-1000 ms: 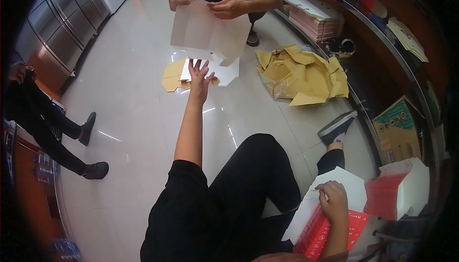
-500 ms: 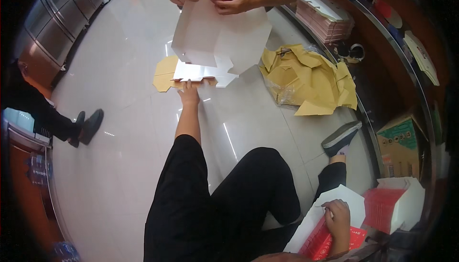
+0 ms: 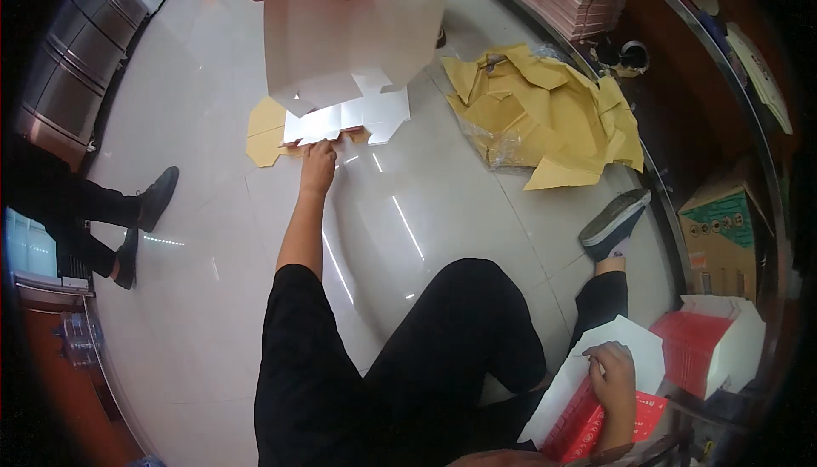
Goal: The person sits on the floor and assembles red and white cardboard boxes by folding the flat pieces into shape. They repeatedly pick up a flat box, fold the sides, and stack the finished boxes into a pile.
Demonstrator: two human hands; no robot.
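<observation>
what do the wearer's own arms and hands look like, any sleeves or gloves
Both hands are bare, with no gloves. The left hand ends a long bare forearm with no sleeve, watch or band visible on it. The right hand also shows a bare wrist and forearm, with no ring or bracelet that can be made out. The black fabric below is trousers, not sleeves.

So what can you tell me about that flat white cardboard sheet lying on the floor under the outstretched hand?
The flat white cardboard sheet is an unfolded box blank with cut flaps and notched edges, glossy-looking. It lies flat on the shiny tiled floor, partly over a yellowish-brown cardboard piece. The person's left hand touches its near edge. Another person's larger white sheet hangs in front of its far part.
</observation>
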